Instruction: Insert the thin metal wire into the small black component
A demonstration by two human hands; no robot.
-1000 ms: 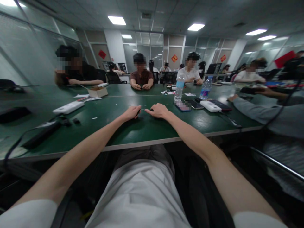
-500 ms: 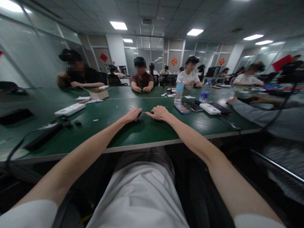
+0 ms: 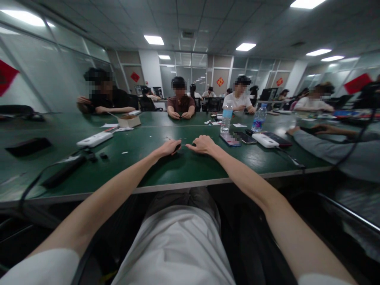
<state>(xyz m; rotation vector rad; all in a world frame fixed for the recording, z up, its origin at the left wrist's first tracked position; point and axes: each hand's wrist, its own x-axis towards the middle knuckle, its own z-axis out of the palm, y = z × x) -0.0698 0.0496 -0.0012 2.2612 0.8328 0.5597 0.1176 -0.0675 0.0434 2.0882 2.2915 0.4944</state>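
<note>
My left hand and my right hand rest on the green tabletop, close together near its near edge. A thin pale strand spans the small gap between them. Each hand's fingertips pinch one end, and a small dark piece shows at the left fingertips. The strand is too fine to identify, and the fingers hide its ends.
White power banks, phones, and water bottles stand on the table, with a cardboard box beyond. A black cable lies at left. A co-worker's grey sleeve reaches in from the right.
The view has tilted, so the table sits lower in the picture. My hands remain close together, with no clear change in their hold.
</note>
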